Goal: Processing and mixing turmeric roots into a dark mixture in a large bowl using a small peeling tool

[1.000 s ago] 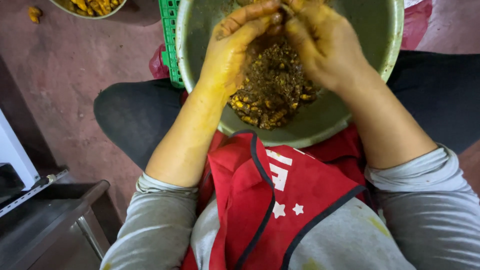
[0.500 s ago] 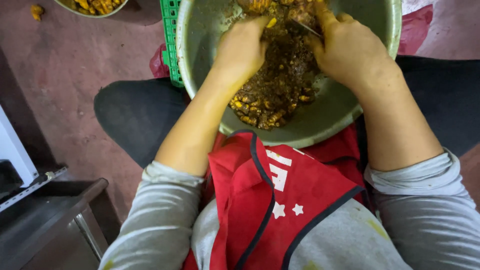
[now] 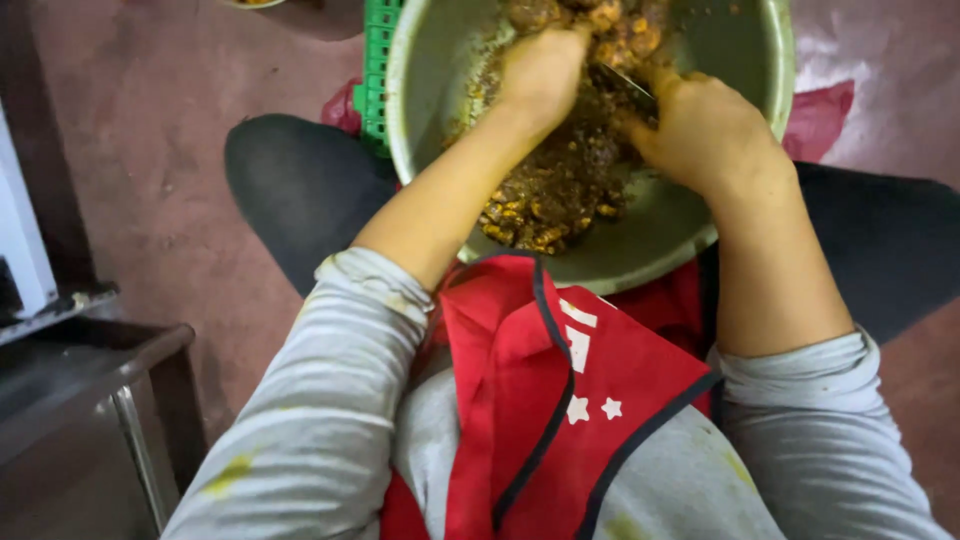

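A large metal bowl [image 3: 650, 260] sits between my knees, holding a wet brown and yellow mass of chopped food [image 3: 560, 190]. My left hand [image 3: 540, 70] is deep in the bowl at its far side, fingers curled down around brown lumps [image 3: 610, 20]. Just to the right, my right hand [image 3: 705, 130] is closed in a fist, and a thin metal blade [image 3: 628, 82] pokes from it toward the left hand. Both hands are stained yellow. What the left fingers pinch is hidden.
A green plastic crate [image 3: 375, 70] stands behind the bowl at the left, with red plastic [image 3: 820, 115] under the bowl's right side. A steel frame [image 3: 100, 390] is at my lower left. I wear a red apron [image 3: 560, 400] on a reddish floor [image 3: 170, 160].
Both hands dropped from above the bowl into the food at its far side. The view moved closer and tilted down.
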